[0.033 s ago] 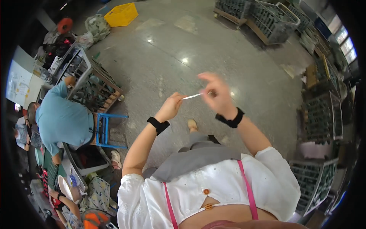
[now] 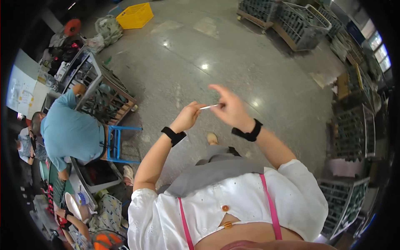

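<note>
A wide polished concrete floor [image 2: 233, 54] fills most of the view, with wire crates of dark goods [image 2: 300, 25] stacked along the far right edge and more of them [image 2: 354, 129] down the right side. At the left, a person in a blue shirt [image 2: 68, 133] bends over a metal rack of dark items [image 2: 100, 96], with a blue stool [image 2: 118, 143] just behind them; a yellow plastic crate [image 2: 134, 16] sits far off at the top of the floor. The wearer's white top with pink straps [image 2: 233, 208] and grey skirt [image 2: 216, 166] take up the lower middle, and one shoe [image 2: 212, 138] shows on the floor below the raised arms. Both wrists carry black bands. The right hand [image 2: 231, 109] is lifted in front of the body, its index finger pointing up and the other fingers curled in — thumb and fingers pinching one end of a thin white stick [image 2: 209, 107]. The left hand [image 2: 187, 116] is closed into a loose fist, its fingers gripping the other end of the stick. The stick lies nearly level in the air between the two hands, well above the floor.
</note>
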Action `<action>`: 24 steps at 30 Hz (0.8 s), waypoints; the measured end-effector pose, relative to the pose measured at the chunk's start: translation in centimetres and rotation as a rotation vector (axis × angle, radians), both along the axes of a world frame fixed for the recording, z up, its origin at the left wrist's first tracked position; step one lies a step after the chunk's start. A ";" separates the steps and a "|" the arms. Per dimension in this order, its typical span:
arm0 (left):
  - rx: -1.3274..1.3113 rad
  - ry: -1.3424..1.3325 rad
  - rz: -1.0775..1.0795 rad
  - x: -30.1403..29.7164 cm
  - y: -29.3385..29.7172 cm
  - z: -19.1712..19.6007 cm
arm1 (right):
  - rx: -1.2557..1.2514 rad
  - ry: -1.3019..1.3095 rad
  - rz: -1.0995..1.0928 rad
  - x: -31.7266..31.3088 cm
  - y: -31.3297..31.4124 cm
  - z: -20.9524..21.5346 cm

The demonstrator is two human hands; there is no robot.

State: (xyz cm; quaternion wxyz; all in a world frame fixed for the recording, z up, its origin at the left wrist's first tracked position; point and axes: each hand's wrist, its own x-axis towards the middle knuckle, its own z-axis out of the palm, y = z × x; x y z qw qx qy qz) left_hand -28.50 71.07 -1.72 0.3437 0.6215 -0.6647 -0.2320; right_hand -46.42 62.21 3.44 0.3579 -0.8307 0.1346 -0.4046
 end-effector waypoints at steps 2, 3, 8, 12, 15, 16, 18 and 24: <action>-0.004 0.038 -0.023 4.5 -2.9 0.2 | 0.148 0.119 0.056 6.9 -3.1 -2.1; -0.067 0.064 -0.012 6.6 -4.8 0.9 | 0.264 0.239 0.078 9.9 -5.7 -3.5; 0.161 0.320 0.271 18.3 -8.9 0.7 | 0.317 0.597 0.356 22.5 -13.8 -3.6; 0.251 0.125 0.381 29.7 -10.0 0.1 | 0.460 0.409 0.583 33.1 -22.0 -3.6; 0.228 0.309 0.573 38.2 -10.8 -2.3 | 0.208 0.500 0.976 41.0 -27.7 -5.6; 0.230 0.367 0.618 40.7 -11.4 -3.3 | -0.019 0.693 0.929 43.7 -28.6 -6.7; 0.188 0.804 0.603 44.1 -15.2 -3.2 | -0.286 0.717 0.653 48.4 -30.5 -7.2; 0.314 0.963 0.254 53.9 -28.8 -1.4 | 1.277 0.166 0.432 65.9 -38.6 -8.1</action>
